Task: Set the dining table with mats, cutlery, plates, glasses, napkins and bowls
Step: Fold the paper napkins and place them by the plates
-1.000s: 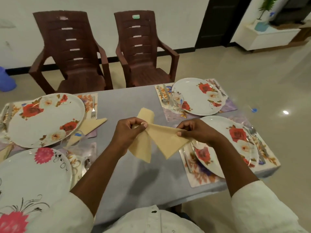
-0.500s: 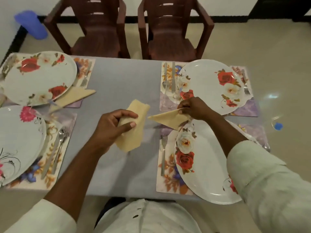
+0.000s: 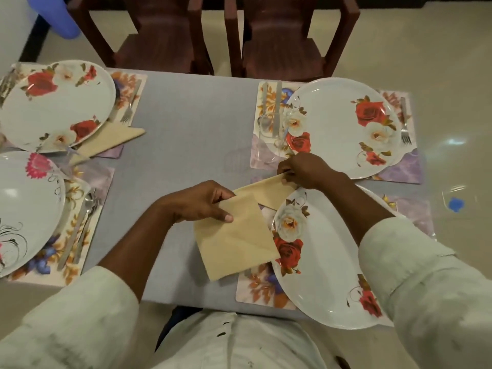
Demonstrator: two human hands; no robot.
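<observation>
My left hand (image 3: 198, 202) grips a folded beige napkin (image 3: 234, 238) just above the grey table (image 3: 186, 123), beside the near right rose plate (image 3: 327, 265). My right hand (image 3: 303, 170) pinches a second beige napkin (image 3: 266, 191), folded to a triangle, whose end sits by the top edge of that plate. The near right plate lies on a floral mat (image 3: 262, 288). Another rose plate (image 3: 343, 126) sits on the far right mat with a knife, spoon and clear glass (image 3: 271, 129) to its left and a fork (image 3: 404, 123) to its right.
On the left, a rose plate (image 3: 56, 105) with a fork and a beige napkin (image 3: 111, 138) tucked beneath it, and a pink-flower plate (image 3: 26, 211) with cutlery (image 3: 80, 227) beside it. Two brown chairs (image 3: 165, 35) stand across the table. A blue object (image 3: 57, 17) is at top left.
The view has tilted down over the table. My two hands drew the napkins apart; the left one carried its napkin toward the near right plate, the right one holds its napkin at that plate's top.
</observation>
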